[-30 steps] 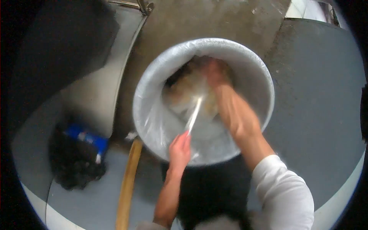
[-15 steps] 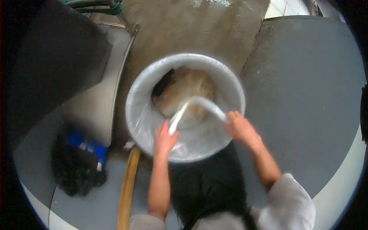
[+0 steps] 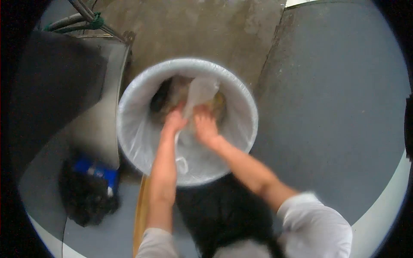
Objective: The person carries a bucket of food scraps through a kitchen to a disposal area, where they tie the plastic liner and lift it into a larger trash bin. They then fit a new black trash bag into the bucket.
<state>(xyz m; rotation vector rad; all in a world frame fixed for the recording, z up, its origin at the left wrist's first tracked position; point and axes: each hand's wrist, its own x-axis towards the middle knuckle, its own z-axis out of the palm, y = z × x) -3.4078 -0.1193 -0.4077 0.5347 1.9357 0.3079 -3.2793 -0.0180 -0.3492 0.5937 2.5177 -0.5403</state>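
Note:
Both my hands are inside a round bin (image 3: 188,63) lined with clear plastic. A white plastic strip (image 3: 203,89) widens over the bin's contents and narrows down to my left hand (image 3: 174,120), whose fingers appear closed on it. Below that hand, a thin tail ending in a small loop hangs against the liner. Close beside it on the right, my right hand (image 3: 205,127) points down into the bin with fingers extended over the contents. Motion blurs the fingertips. Brownish and dark contents (image 3: 160,96) lie at the bottom, too blurred to name.
Grey surfaces flank the bin, a broad one (image 3: 318,112) at right. At lower left lies a black plastic bag (image 3: 86,198) with a blue packet (image 3: 97,170). A wooden strip (image 3: 140,215) stands near my left arm. Wet-looking floor (image 3: 193,30) extends beyond.
Both hands have moved from the bin's near edge down into its middle and come together. The white strip, earlier stretched between them, now spreads over the contents. The view has shifted.

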